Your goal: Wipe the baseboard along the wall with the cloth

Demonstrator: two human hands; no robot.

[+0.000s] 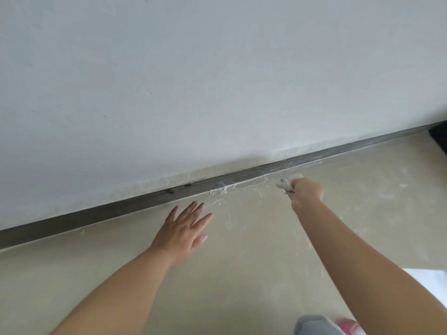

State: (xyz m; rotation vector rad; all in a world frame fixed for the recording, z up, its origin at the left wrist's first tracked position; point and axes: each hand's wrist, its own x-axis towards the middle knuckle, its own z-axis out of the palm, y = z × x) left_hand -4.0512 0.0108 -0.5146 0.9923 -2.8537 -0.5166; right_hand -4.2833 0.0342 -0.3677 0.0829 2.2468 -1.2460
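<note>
A dark grey baseboard (pixel 135 204) runs along the foot of the white wall (pixel 217 81), rising from the lower left to the upper right. White smears streak its middle stretch and the floor below it. My right hand (pixel 306 192) grips a small white cloth (pixel 286 183), bunched in my fist, just below the baseboard on the floor side. My left hand (pixel 185 228) has its fingers straight and spread, palm down over the floor, fingertips close to the baseboard and holding nothing.
The beige floor (pixel 242 274) carries white dusty streaks near the wall. A dark object (pixel 439 136) stands at the far right by the baseboard. A grey trouser knee (pixel 314 326) and a pink shoe (pixel 348 326) show at the bottom edge.
</note>
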